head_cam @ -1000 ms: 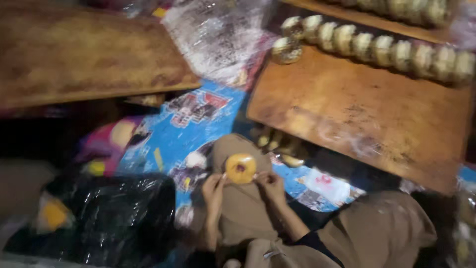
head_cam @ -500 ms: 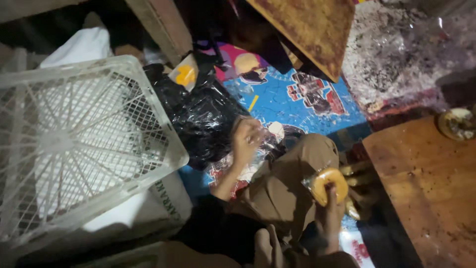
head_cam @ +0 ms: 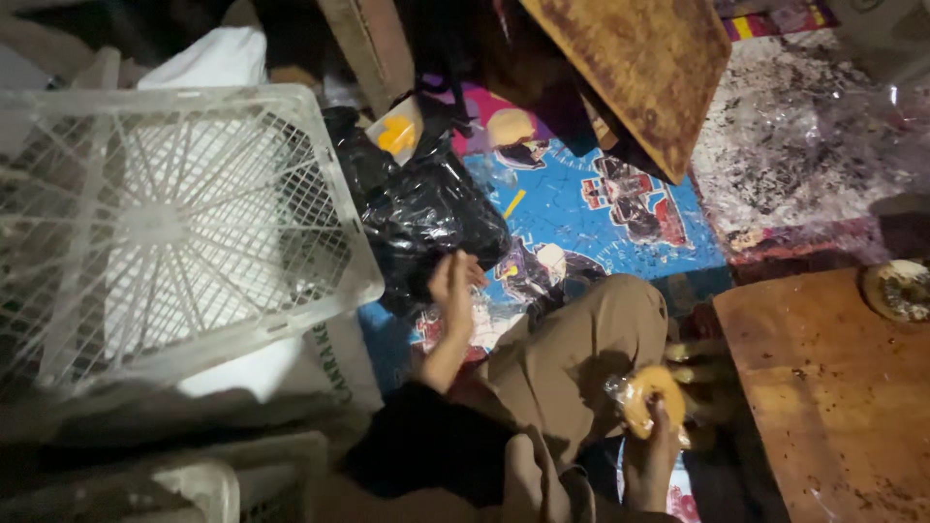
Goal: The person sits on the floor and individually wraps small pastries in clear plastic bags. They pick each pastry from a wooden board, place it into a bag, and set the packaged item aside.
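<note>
Below, right hand point(head_cam: 651, 463) around glossy plastic-wrapped round yellow bun point(head_cam: 651, 395).

Sitting on the floor with a ring-shaped pastry in one hand

Right hand point(head_cam: 651, 455) gripped a yellow ring pastry point(head_cam: 651, 395) in clear wrap over the tan trouser knee point(head_cam: 581, 339), while the left hand point(head_cam: 453, 286) was raised, fingers curled, just beside a black plastic bag point(head_cam: 417, 208). White plastic crate point(head_cam: 165, 228) sat on the left, wooden board point(head_cam: 823, 387) on the right, blue cartoon mat point(head_cam: 581, 223) underneath
</note>
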